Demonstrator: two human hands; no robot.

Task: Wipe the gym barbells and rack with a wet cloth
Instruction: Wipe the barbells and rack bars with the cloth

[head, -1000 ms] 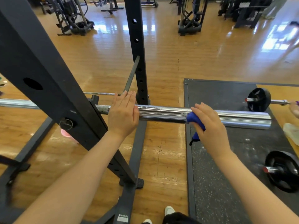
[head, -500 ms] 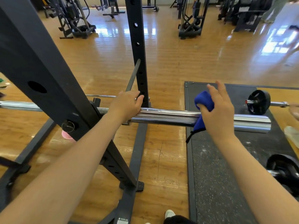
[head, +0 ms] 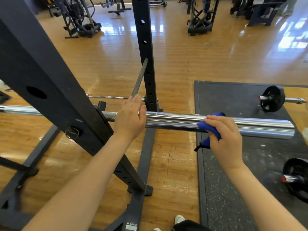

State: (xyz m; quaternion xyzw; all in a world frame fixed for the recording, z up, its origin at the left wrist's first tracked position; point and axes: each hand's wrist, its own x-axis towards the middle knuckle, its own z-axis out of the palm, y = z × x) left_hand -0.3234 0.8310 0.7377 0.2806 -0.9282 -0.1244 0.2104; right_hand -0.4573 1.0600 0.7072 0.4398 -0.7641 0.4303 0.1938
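Chrome barbell (head: 175, 120), resting horizontal across black rack (head: 50, 84), sleeve end jutting right over dark rubber mat (head: 233, 172). Left hand (head: 130, 119) laid flat on bar at sleeve collar, fingers straight. Right hand (head: 226, 139) curled round blue cloth (head: 211, 125), pressed against sleeve (apparently its near side). Plated barbell (head: 272, 99) beyond, on mat.

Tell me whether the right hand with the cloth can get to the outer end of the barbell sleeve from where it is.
Probably yes. The right hand grips the blue cloth on the chrome sleeve, and the stretch to the sleeve's end looks bare, with nothing across it.
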